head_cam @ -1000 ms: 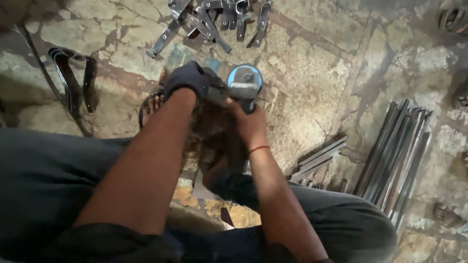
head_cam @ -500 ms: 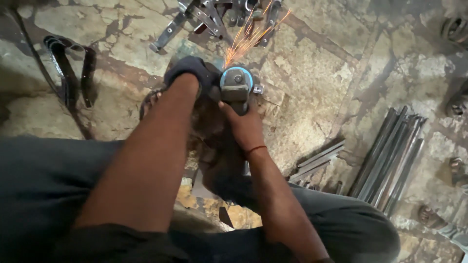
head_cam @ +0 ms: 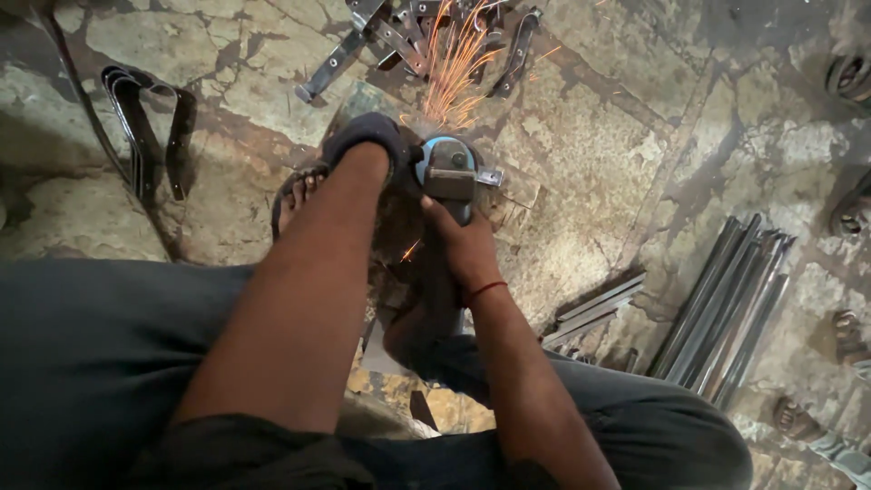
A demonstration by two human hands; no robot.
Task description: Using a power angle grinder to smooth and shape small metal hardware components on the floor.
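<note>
My right hand (head_cam: 464, 243) grips the body of a blue and grey angle grinder (head_cam: 448, 171) low over the stone floor. Orange sparks (head_cam: 454, 68) fly away from its disc toward the top of the view. My left hand (head_cam: 367, 138), in a dark glove, is closed just left of the grinder head, pressing down on the workpiece, which is hidden under it. A sandalled foot (head_cam: 298, 192) rests beside my left forearm.
A pile of cut metal brackets (head_cam: 408, 36) lies ahead where the sparks land. Bent dark metal strips (head_cam: 145, 127) lie at the left. A bundle of long steel bars (head_cam: 735, 308) lies at the right, with shorter bars (head_cam: 594, 308) nearer my knee.
The grinder has started throwing sparks, and the shower has grown. Both hands stay low at the same spot on the floor.
</note>
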